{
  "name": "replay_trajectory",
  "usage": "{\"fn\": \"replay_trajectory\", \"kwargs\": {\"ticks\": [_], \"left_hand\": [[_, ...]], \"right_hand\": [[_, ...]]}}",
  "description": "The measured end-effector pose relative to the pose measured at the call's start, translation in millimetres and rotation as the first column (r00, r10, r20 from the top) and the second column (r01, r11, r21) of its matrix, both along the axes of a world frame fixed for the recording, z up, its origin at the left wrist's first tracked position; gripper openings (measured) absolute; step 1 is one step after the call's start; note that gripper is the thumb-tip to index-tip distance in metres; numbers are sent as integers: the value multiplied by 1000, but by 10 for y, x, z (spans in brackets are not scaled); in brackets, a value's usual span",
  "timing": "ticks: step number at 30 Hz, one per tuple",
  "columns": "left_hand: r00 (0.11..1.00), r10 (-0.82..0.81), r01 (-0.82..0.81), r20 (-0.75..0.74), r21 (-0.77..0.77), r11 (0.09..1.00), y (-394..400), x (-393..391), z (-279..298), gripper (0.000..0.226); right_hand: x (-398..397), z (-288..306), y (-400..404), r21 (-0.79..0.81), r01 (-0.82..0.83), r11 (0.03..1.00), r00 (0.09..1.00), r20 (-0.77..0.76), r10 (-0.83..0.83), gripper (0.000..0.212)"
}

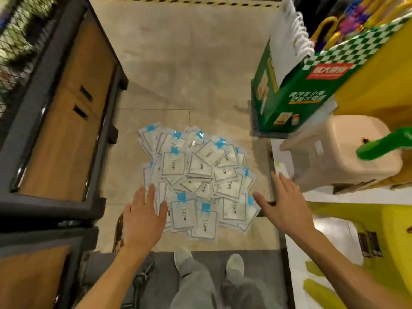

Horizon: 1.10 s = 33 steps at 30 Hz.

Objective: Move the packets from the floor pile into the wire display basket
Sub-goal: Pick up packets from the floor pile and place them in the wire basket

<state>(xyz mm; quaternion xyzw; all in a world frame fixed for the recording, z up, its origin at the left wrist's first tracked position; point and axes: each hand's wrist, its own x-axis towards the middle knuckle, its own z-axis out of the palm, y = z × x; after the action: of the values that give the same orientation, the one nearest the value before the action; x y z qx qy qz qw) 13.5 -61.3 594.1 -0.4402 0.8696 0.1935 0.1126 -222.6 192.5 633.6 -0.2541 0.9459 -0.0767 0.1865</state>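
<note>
The tiled floor [178, 63] fills the middle of the frame, with a dark wood-panelled display unit [60, 121] along the left. Wire mesh at the upper left corner is probably the wire display basket [15, 41], though blur leaves that unsure. A green carton [296, 94] and beige stool [338, 152] crowd the right. The packets [198, 179] lie heaped at centre, low enough to call for a reach down. The left hand [142, 217] and right hand [283, 201] hang spread and empty at either edge of the pile, likely to scoop it together.
</note>
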Motion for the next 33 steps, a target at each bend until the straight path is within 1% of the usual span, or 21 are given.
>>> {"fn": "replay_trajectory", "kwargs": {"ticks": [3,7,10,13,15,20,24,26,28,30,33], "left_hand": [[999,41,-41,5,43,998,-160,3,-804,68],[997,67,-68,35,40,997,-281,41,-2096,66],[992,73,-80,103,72,994,-276,80,-3055,69],[990,69,-81,122,97,992,-205,147,-4070,69],[986,81,-99,142,125,987,-174,217,-4696,71],[986,90,-106,138,119,987,-169,397,-6044,79],[985,72,-90,159,106,990,-238,445,-6878,97],[988,66,-82,140,109,991,-249,488,-7211,106],[994,75,-81,76,78,994,-222,528,-7451,110],[994,104,-103,-18,46,994,-185,555,-7571,109],[964,218,-206,-155,92,974,-140,526,-7574,105]], "right_hand": [[28,-855,-168,2,18,1000,999,49,-18,91],[60,-2268,-267,33,50,998,993,107,-53,95],[78,-3246,-298,59,30,998,993,112,-36,98],[140,-4253,-313,104,-1,995,988,154,-15,98],[218,-4906,-298,114,-8,993,988,153,-10,100],[491,-6325,-261,114,12,993,986,163,-31,113],[720,-7252,-293,151,63,987,984,156,-87,138],[835,-7601,-301,137,109,984,985,119,-126,148],[905,-7831,-281,71,164,984,981,95,-171,152],[914,-7931,-264,2,201,980,976,89,-200,153],[887,-7969,-221,-86,201,976,978,72,-195,150]]}}
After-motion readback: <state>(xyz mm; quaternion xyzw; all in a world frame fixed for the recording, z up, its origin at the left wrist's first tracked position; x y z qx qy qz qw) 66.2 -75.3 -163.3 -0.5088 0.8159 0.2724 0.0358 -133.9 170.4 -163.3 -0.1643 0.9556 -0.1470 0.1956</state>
